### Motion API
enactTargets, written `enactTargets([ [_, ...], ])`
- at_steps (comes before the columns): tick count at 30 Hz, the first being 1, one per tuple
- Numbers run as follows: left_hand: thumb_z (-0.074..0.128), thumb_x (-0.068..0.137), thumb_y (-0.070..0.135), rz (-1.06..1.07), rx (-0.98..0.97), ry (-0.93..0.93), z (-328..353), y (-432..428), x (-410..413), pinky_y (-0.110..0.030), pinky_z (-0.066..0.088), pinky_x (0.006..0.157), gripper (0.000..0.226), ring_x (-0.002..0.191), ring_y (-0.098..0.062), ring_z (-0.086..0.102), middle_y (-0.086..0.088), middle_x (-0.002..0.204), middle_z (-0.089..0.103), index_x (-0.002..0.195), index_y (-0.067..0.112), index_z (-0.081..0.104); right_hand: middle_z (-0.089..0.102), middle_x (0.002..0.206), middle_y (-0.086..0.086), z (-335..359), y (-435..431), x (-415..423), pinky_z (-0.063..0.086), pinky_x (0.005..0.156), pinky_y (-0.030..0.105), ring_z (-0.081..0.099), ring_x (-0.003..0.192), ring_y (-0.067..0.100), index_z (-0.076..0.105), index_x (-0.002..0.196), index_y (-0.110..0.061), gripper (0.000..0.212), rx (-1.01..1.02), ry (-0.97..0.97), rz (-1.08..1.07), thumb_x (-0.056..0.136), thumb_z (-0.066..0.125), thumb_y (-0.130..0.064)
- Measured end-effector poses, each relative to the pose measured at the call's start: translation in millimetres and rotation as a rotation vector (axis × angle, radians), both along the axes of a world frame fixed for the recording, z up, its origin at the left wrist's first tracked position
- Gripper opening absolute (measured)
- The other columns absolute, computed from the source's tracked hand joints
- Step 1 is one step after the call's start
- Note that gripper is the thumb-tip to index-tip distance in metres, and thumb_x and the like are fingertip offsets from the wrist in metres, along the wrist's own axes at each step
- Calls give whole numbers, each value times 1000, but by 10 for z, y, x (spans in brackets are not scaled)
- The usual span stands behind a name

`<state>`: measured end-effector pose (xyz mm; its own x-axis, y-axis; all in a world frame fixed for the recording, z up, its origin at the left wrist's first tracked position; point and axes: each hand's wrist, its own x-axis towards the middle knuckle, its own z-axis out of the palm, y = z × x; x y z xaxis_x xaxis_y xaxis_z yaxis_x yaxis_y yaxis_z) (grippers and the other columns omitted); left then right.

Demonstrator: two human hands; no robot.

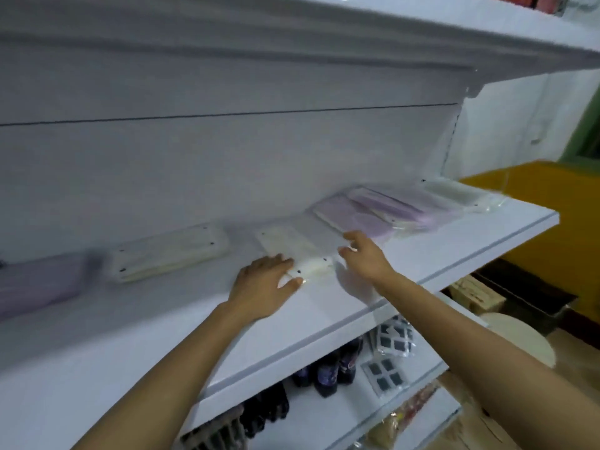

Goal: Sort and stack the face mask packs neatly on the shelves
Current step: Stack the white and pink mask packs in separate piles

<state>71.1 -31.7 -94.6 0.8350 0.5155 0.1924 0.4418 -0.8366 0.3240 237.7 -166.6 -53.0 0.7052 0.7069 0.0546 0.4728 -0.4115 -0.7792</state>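
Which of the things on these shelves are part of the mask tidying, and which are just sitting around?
Part of the job:
white mask pack under both hands
left hand, right hand
white pack to the left
purple packs to the right
purple pack at far left
clear pack at the shelf's right end

Just lying about:
dark bottles on the lower shelf
grey-square packets
yellow counter

Shelf (422, 254) is plain white. Mask packs: white ones (168, 251), pale lilac ones (373, 209). Yellow wall (552, 203) behind.
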Motion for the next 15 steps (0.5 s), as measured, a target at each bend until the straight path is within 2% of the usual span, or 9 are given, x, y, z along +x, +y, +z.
enactTargets([
  [2,45,93,59,13,-7,36,5,22,18,-35,24,116,60,143,-19,27,4,157,28,146,32,38,55,126,13,32,251,150,41,96,34,55,112,28,47,133,-7,44,-28,120,11,95,57,-26],
  [4,41,90,67,28,2,64,8,22,35,-37,25,116,64,143,-20,29,5,157,30,146,35,38,63,93,13,68,483,273,49,78,36,60,81,28,57,111,-7,35,-40,264,44,89,65,-34],
  [5,37,86,71,34,4,69,5,21,34,-37,26,115,69,143,-21,30,6,156,31,145,35,39,64,83,16,90,585,318,51,73,37,61,72,31,61,99,-4,38,-56,334,60,84,69,-38],
  [7,29,80,74,48,-7,64,-10,19,13,-38,27,115,76,142,-20,30,7,156,32,145,36,40,69,84,22,79,758,388,56,73,40,66,72,36,66,92,2,54,-96,421,117,69,77,-45],
  [9,30,82,71,57,-20,75,-36,14,-5,-39,24,116,73,144,-18,27,9,157,28,146,38,36,71,98,22,65,899,400,57,80,42,70,84,36,66,105,1,75,-178,441,154,56,78,-55],
  [10,32,84,70,58,-19,68,-42,8,-6,-39,22,117,70,144,-17,26,9,157,28,146,38,35,72,95,19,74,940,379,57,74,38,69,81,34,65,107,-2,73,-226,417,179,60,78,-57],
  [12,39,88,69,61,-18,26,-37,3,-2,-35,22,116,65,143,-16,28,9,156,30,146,38,37,68,76,12,118,985,348,47,55,28,61,62,26,63,99,-4,49,-283,336,226,79,71,-48],
  [14,37,85,73,72,-46,-50,-23,4,-5,-33,25,116,71,143,-15,29,7,156,32,145,36,39,63,72,8,144,1000,319,39,48,22,56,56,21,62,98,-7,30,-253,278,269,88,66,-35],
  [15,34,82,75,92,-69,-103,-19,-1,-15,-33,26,116,76,143,-14,27,6,157,29,147,35,36,63,75,6,121,1005,300,38,46,20,56,56,19,63,100,-9,23,-173,282,299,90,65,-29],
])
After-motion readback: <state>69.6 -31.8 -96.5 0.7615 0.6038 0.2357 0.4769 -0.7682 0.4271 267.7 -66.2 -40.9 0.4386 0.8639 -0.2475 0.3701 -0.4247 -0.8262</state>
